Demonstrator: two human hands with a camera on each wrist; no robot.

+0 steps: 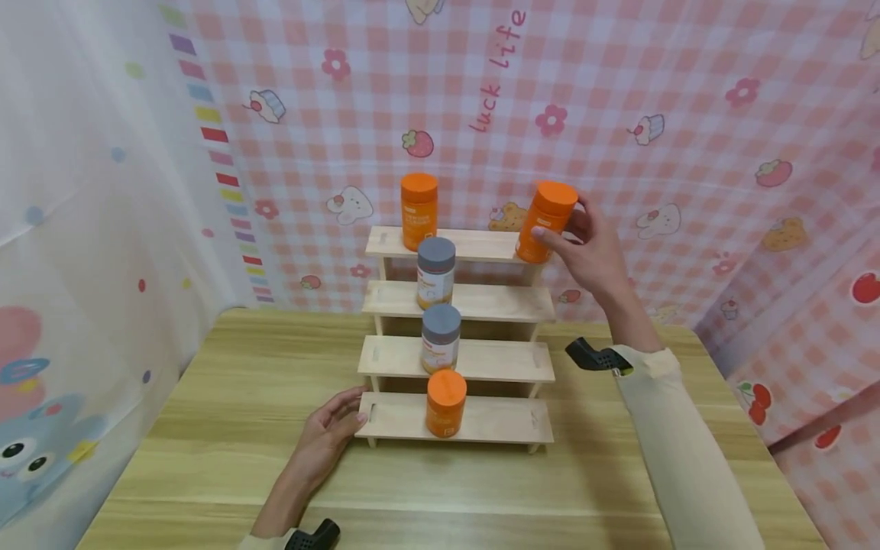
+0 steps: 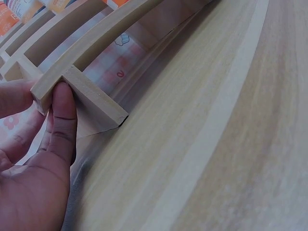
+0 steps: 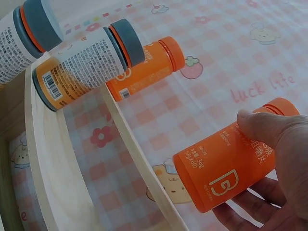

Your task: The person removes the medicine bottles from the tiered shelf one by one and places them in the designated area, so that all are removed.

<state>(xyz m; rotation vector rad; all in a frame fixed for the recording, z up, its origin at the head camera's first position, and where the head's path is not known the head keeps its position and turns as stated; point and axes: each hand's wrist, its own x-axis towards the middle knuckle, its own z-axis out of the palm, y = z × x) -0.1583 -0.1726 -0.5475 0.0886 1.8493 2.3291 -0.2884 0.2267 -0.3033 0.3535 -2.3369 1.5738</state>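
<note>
Bottle (image 1: 546,213), orange, tilted: I log right hand (image 1: 594,250) clamped on it, wooden rack (image 1: 505,302) below and left of that grip, 4 containers (image 1: 419,214) leftward; left hand (image 1: 328,433) pinches bottom step (image 1: 498,420).

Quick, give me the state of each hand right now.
Left hand: closed, pinching the left end of the bottom shelf.
Right hand: closed, holding a tilted orange bottle.
</note>
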